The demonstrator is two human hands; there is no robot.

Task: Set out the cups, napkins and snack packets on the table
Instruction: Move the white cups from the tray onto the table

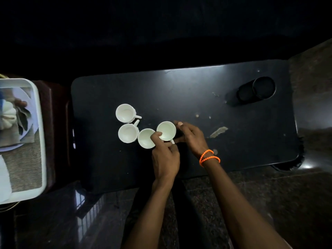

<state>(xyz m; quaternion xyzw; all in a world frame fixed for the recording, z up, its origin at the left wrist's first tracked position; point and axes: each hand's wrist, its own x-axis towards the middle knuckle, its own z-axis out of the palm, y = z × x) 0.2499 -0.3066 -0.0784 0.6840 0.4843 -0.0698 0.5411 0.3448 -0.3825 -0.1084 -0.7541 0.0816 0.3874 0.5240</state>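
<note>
Several white cups stand together on the black table (197, 90). One cup (124, 113) is farthest, a second cup (128, 133) sits just below it, a third cup (145, 139) is to the right of that. My left hand (164, 157) pinches the rim of the fourth cup (167, 130), thumb inside it. My right hand (190, 136), with an orange bead bracelet at the wrist, cups the same cup's right side near its handle. No napkins or snack packets can be made out for sure.
A white tray (38, 126) with a printed liner and unclear items rests on a dark stand left of the table. A black round cup-holder recess (256, 90) sits at the table's far right. Pale scuffs (218, 132) mark the tabletop. Polished stone floor surrounds the table.
</note>
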